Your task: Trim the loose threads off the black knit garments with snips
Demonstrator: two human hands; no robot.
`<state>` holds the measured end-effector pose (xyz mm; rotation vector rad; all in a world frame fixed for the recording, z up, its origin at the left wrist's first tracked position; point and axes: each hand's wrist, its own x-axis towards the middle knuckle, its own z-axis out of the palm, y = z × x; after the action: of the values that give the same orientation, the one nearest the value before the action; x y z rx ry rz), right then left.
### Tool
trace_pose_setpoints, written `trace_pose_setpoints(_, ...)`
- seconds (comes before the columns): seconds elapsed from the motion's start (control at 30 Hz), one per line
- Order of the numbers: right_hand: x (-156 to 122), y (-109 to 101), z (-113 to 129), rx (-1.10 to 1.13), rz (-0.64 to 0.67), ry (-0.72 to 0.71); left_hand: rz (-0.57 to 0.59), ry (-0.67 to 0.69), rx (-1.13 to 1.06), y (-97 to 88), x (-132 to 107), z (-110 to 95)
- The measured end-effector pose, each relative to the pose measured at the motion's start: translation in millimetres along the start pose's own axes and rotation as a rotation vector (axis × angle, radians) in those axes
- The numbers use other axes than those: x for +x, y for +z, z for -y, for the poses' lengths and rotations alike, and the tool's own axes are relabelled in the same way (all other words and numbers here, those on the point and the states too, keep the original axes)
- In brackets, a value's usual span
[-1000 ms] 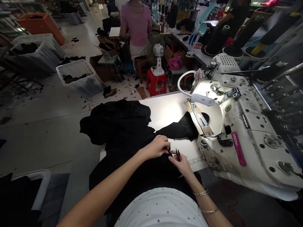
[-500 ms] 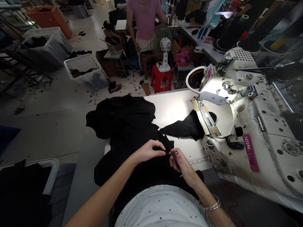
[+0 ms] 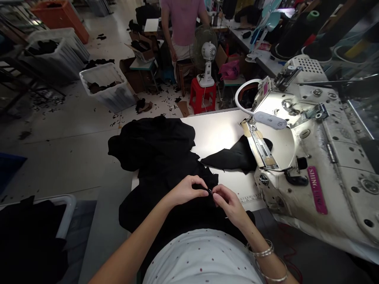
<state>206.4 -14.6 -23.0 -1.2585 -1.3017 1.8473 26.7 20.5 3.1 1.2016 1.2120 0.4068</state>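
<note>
Black fabric: the main heap (image 3: 161, 154) was spread over the left half of the white table (image 3: 219, 128), its near side under both hands and running down to the lap.
Left hand (image 3: 187, 191): palm down, wrist roughly straight, forearm reaching in from lower left. Thumb and index arched into a narrow pinch on a bit of the heap.
Right hand (image 3: 231, 203): came in from lower right, fingers curled round thread snips (image 3: 211, 192). Only a glinting tip showed clearly, right at the left fingertips; blade opening couldn't be told.
Bracelets (image 3: 263, 250): on the right wrist and forearm.
Near-left bin: pale rim (image 3: 70, 215), piled with black cloth (image 3: 32, 236).
Mid-floor bin: white plastic, ribbed wall (image 3: 117, 98), dark scraps (image 3: 103, 86) lying low inside.
Far-left bin: whitish wall (image 3: 56, 63), black pieces (image 3: 44, 47) inside, another pale bin just behind.
Orange bin (image 3: 66, 21): far left, some dark stuff inside, too small to identify.
Cardboard box (image 3: 145, 56): open flaps, black pieces (image 3: 140, 45) inside, sitting on a small stand.
Sewing machine (image 3: 304, 146): right side, lamp (image 3: 271, 120) lit, separate black piece (image 3: 232, 159) reaching in behind its front edge.
</note>
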Motion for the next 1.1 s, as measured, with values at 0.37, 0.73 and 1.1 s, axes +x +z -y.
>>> trace_pose_setpoints(0.37, 5, 2, 0, 0.064, -0.096, -0.018, 0.018, 0.016, 0.056, 0.6, 0, -4)
trace_pose_setpoints(0.73, -3, 10, 19, 0.015, -0.062, -0.144, 0.196, 0.039, 0.386, -29.5, -2, -25)
trace_pose_setpoints(1.1, -13, 14, 31, 0.040, -0.072, 0.056, -0.039, -0.050, -0.063, -1.6, -23, -31)
